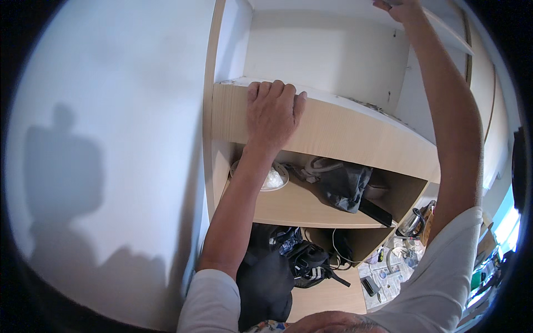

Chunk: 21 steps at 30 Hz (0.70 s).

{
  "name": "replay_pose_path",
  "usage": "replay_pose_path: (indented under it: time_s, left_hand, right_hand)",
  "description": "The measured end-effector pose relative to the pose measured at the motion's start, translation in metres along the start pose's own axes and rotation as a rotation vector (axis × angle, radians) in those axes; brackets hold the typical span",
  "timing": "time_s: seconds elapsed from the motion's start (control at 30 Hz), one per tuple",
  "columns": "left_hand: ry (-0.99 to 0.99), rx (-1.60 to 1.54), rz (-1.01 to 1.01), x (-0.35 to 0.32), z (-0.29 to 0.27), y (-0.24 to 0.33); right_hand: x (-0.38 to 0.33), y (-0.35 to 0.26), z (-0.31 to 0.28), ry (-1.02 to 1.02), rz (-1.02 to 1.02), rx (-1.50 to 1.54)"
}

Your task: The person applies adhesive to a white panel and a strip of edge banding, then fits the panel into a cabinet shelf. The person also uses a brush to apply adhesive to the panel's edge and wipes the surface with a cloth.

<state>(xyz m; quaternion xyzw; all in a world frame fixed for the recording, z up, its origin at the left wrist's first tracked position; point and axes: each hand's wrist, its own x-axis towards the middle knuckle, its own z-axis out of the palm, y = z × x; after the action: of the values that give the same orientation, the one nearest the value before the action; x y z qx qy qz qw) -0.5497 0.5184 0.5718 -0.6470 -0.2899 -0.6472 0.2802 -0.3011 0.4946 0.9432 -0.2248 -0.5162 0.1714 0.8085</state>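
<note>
My left hand [272, 114] rests at the top of a wide light-wood front board [344, 130], its fingers bent over the upper edge and gripping it. Behind that board lies an open white compartment [327, 53] with dark specks and crumbs along its floor. My right arm reaches up on the right, and my right hand [404, 11] is at the top rim of the picture, near a white upper shelf [449, 33]. Its fingers are partly cut off, so I cannot tell what they hold, if anything.
Below the board, a shelf holds a white bowl [276, 178], a grey bag [344, 186] and a black box [376, 212]. Lower down lie black bags [308, 261]. A plain wall [111, 111] stands left. At right, a kettle [411, 223] stands near spread newspaper [388, 275].
</note>
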Motion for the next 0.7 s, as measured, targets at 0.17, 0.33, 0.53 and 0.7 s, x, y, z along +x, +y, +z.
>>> replay_pose_path:
  time_s: [0.17, 0.33, 0.53, 0.7]
  left_hand:
    - [-0.007, -0.022, -0.008, 0.005, -0.001, -0.002]
    - [-0.007, -0.035, -0.018, 0.005, -0.004, 0.002]
    - [0.024, -0.013, -0.013, 0.007, -0.002, 0.003]
    - [0.067, -0.037, 0.018, 0.007, -0.004, 0.004]
  right_hand:
    - [0.015, -0.006, 0.014, 0.012, 0.033, 0.009]
    - [0.021, 0.004, 0.023, 0.017, 0.045, 0.005]
    - [0.025, 0.000, 0.032, 0.011, 0.058, 0.014]
    - [0.017, 0.005, 0.031, 0.011, 0.093, 0.025]
